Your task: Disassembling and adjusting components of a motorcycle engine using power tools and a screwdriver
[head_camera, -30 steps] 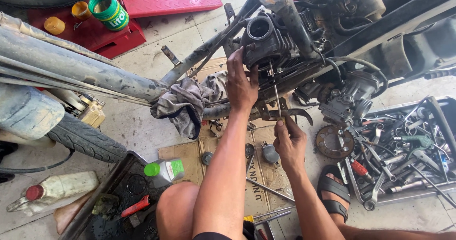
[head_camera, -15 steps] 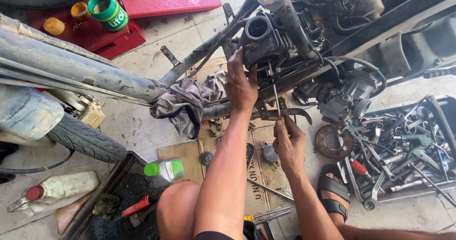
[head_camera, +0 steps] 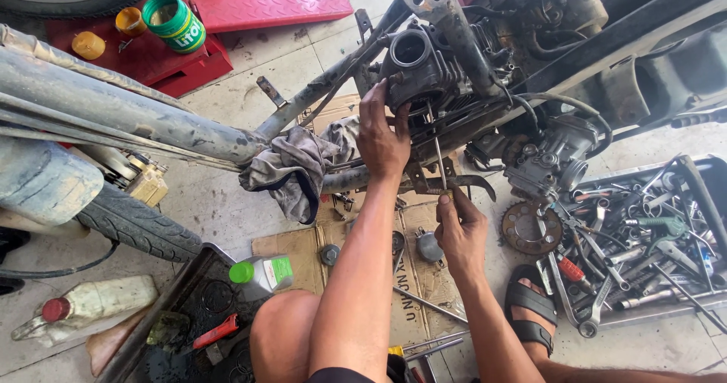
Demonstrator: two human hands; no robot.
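My left hand (head_camera: 382, 133) presses against the underside of the motorcycle engine (head_camera: 424, 68), its fingers spread on the cylinder. Below it, my right hand (head_camera: 458, 228) grips the lower end of a long thin stud bolt (head_camera: 438, 152) that runs up into the engine. A dirty grey rag (head_camera: 295, 167) hangs over the frame tube (head_camera: 227, 144) just left of my left hand. A carburettor (head_camera: 553, 163) dangles to the right of the engine. My bare knee (head_camera: 284, 337) and a sandalled foot (head_camera: 530, 311) are at the bottom.
Flattened cardboard (head_camera: 303, 246) with small parts lies under the engine. A tray of wrenches and tools (head_camera: 644, 239) sits right, with a sprocket (head_camera: 530, 228) beside it. A black oily tray (head_camera: 182, 315), a green-capped bottle (head_camera: 261, 273), a tyre (head_camera: 129, 224) and a red ramp (head_camera: 257, 0) lie left.
My right hand has shifted slightly on the long bolt. My left hand stays on the engine.
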